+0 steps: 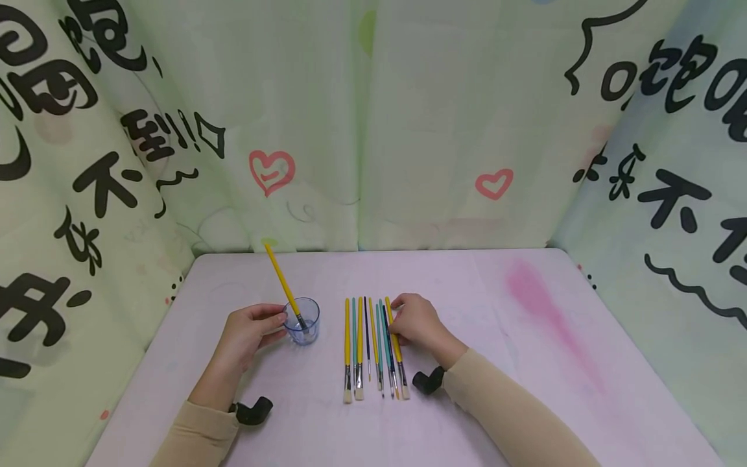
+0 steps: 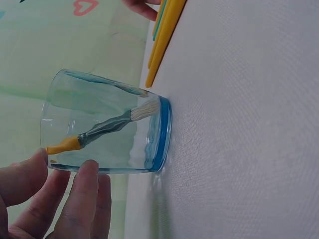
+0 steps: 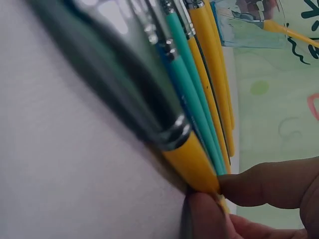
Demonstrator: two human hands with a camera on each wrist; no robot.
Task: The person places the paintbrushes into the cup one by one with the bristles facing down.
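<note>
A clear blue-tinted cup (image 1: 302,321) (image 2: 107,128) stands on the pale table (image 1: 496,305), with one yellow-handled brush (image 1: 284,288) (image 2: 97,132) leaning in it, bristles down. My left hand (image 1: 249,332) (image 2: 55,196) holds the cup's left side with thumb and fingers. A row of several brushes (image 1: 373,347) with yellow, teal and dark handles lies side by side right of the cup. My right hand (image 1: 417,321) rests at the row's right edge, its thumb and a finger (image 3: 271,184) pinching the rightmost yellow brush (image 1: 396,345) (image 3: 192,164) by the handle.
Printed fabric walls (image 1: 362,130) close in the table at the back and both sides. A pink stain (image 1: 543,305) marks the right half of the table. Black wrist mounts (image 1: 428,380) (image 1: 253,410) sit at both forearms.
</note>
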